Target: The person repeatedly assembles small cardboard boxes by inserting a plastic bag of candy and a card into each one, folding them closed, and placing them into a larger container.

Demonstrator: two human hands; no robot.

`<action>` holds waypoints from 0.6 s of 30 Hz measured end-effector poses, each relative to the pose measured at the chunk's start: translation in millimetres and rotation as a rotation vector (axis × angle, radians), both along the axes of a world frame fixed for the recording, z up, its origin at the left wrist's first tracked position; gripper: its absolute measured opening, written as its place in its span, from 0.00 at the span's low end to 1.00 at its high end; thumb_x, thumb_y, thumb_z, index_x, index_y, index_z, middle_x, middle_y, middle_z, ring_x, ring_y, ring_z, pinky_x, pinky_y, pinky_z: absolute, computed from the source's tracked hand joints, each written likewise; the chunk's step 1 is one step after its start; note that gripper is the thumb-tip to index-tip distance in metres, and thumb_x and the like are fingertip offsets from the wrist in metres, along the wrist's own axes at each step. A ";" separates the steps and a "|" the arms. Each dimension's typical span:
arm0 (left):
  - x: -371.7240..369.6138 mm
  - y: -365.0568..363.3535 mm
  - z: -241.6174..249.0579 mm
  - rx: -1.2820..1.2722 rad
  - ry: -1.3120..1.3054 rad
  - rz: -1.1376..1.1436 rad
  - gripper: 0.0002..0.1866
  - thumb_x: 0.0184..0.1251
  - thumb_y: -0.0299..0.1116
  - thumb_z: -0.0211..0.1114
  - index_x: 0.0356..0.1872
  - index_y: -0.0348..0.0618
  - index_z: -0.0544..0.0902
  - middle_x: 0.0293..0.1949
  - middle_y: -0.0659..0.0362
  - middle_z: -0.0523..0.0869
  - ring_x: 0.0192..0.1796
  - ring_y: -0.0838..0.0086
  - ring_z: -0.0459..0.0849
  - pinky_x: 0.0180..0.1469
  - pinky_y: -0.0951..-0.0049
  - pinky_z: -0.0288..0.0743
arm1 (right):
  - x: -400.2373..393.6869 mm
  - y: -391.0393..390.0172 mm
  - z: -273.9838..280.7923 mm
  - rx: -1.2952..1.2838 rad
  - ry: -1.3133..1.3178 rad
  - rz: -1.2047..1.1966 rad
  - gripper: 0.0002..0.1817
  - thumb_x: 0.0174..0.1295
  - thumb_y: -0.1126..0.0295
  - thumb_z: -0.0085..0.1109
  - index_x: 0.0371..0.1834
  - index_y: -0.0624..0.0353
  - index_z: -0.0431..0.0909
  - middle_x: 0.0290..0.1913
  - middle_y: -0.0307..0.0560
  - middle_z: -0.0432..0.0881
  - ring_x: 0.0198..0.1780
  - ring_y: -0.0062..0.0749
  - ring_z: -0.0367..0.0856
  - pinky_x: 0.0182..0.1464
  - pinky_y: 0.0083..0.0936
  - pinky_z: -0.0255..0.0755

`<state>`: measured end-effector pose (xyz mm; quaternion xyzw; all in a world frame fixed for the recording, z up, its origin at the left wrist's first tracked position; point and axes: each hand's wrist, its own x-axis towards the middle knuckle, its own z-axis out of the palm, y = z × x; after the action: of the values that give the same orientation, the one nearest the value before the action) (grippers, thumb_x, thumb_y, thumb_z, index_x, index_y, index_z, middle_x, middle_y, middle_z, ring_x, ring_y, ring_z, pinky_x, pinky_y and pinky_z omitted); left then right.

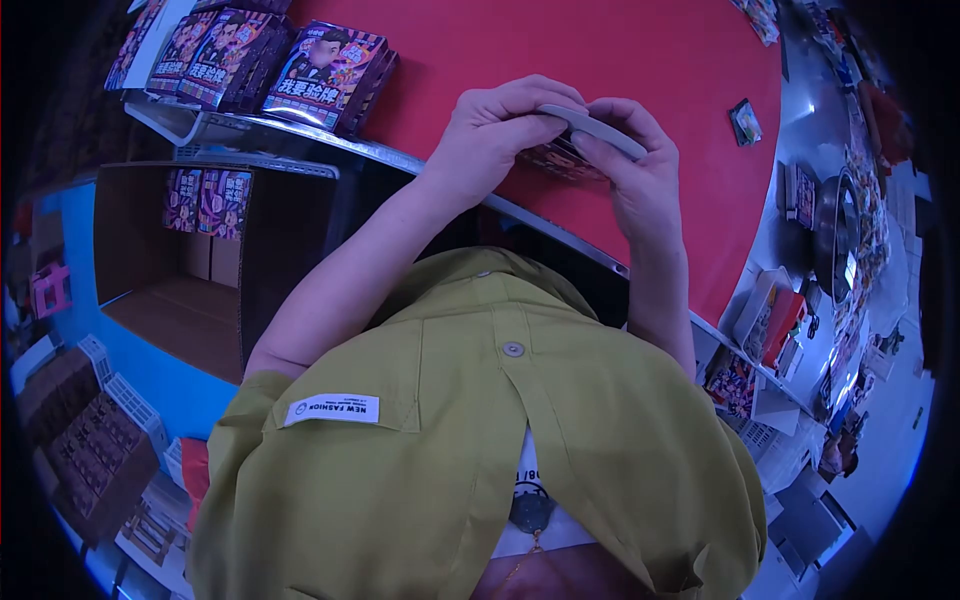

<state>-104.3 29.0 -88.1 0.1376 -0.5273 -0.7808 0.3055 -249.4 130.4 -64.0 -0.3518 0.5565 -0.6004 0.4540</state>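
Note:
Both hands are raised over the red tabletop (450,60), holding one flat, pale-edged piece (600,132) between them. My left hand (505,125) pinches its left end between thumb and fingers. At the other end, my right hand (635,150) has its thumb on the near side and its fingers curled behind. Below the piece, a dark printed surface (560,160) shows partly between the hands; whether it belongs to the same item I cannot tell. Nearest to my left hand is a stack of purple printed packs (325,78) at the table's upper left.
More printed packs (215,55) stand left of that stack. An open cardboard box (170,290) with two packs inside is at the left. A small packet (745,122) lies on the table's right side. Beyond are a metal bowl (838,235) and a white bin (765,310).

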 end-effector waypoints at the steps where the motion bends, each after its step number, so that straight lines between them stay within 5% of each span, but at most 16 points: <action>1: -1.0 -1.5 -2.0 -0.014 0.025 0.001 0.12 0.63 0.20 0.56 0.44 0.36 0.85 0.50 0.55 0.82 0.54 0.72 0.79 0.58 0.74 0.70 | -0.7 0.8 1.4 0.003 0.035 -0.003 0.18 0.58 0.81 0.61 0.53 0.65 0.74 0.48 0.45 0.79 0.51 0.27 0.78 0.54 0.21 0.74; 7: -2.2 -5.5 -1.2 -0.004 0.071 0.012 0.12 0.63 0.20 0.57 0.44 0.38 0.85 0.47 0.54 0.84 0.51 0.70 0.82 0.55 0.75 0.75 | -3.9 10.6 -10.0 -0.319 -0.378 0.059 0.19 0.61 0.81 0.52 0.57 0.65 0.71 0.52 0.52 0.77 0.58 0.31 0.74 0.61 0.28 0.69; 11: -3.3 -2.9 1.7 0.093 0.091 -0.038 0.13 0.64 0.20 0.56 0.45 0.39 0.85 0.45 0.55 0.86 0.51 0.69 0.83 0.53 0.75 0.77 | -13.6 15.5 -23.2 -0.283 -0.392 0.021 0.19 0.59 0.83 0.49 0.56 0.67 0.72 0.53 0.53 0.76 0.60 0.34 0.72 0.63 0.30 0.66; 14: -3.1 -6.4 -1.9 0.111 0.098 -0.069 0.11 0.64 0.22 0.59 0.46 0.38 0.84 0.45 0.56 0.86 0.51 0.70 0.83 0.54 0.74 0.77 | -11.4 17.1 -23.6 -0.371 -0.054 0.018 0.15 0.62 0.81 0.50 0.52 0.66 0.76 0.53 0.52 0.77 0.57 0.37 0.74 0.59 0.30 0.68; 16: -1.8 -8.2 -4.3 -0.147 0.054 0.005 0.12 0.63 0.24 0.62 0.47 0.39 0.84 0.45 0.55 0.86 0.51 0.70 0.83 0.54 0.73 0.77 | -9.9 17.6 -22.7 -0.414 0.908 -0.152 0.12 0.63 0.76 0.54 0.49 0.64 0.79 0.51 0.50 0.79 0.52 0.38 0.77 0.56 0.29 0.70; 18: 2.1 -13.0 -5.7 -0.399 0.008 0.084 0.12 0.61 0.25 0.64 0.47 0.39 0.84 0.44 0.55 0.86 0.51 0.69 0.83 0.54 0.73 0.78 | -13.9 16.6 -29.4 -0.462 1.142 -0.163 0.12 0.62 0.74 0.57 0.48 0.62 0.80 0.49 0.49 0.80 0.50 0.38 0.78 0.55 0.29 0.70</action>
<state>-102.2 16.0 -93.8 0.0928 -0.6642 -0.6479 0.3611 -263.3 147.0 -93.4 -0.6631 0.5922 -0.4550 -0.0504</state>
